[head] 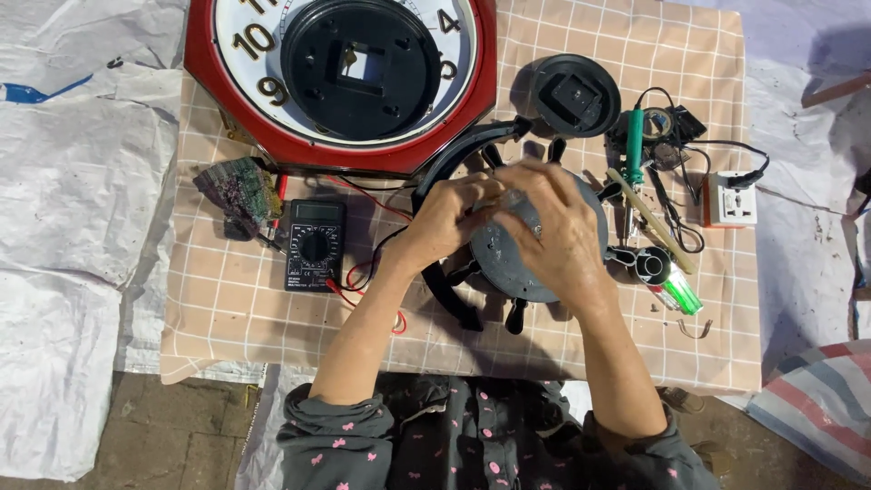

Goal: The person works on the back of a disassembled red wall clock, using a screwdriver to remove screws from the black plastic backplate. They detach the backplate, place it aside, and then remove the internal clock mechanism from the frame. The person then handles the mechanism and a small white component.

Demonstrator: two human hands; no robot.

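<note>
Checked cloth (227, 308) covers our low work surface, with white sheeting spread on the ground around it, and we take the grey round housing (531, 259) near the cloth's middle as our landmark. Far to its left lies a small bundle of multicoloured ribbon wire (238, 189), and nearer on that side sits a black multimeter (315, 243) with its red lead (363, 277) trailing toward the housing. Above and left of the housing stands the red octagonal wall clock (340, 82), its centre opened to a black plate. Our left hand (445, 218) rests on the housing's upper left edge, fingers curled and pinching at something small we cannot make out. Our right hand (555, 231) lies palm down over the housing's top, fingers bent and pressing it to the cloth; both wrists angle inward so the fingertips meet. Above right of the housing sits a black round cover (575, 95), and to its right a green-handled soldering iron (634, 150), scissors (671, 218), a white socket adapter (731, 200) and a green-capped tube (676, 290). We judge that a slip of the pinching fingers could drop a small part into the cloth's clutter, and that the red lead under our left wrist could snag and drag the meter
</note>
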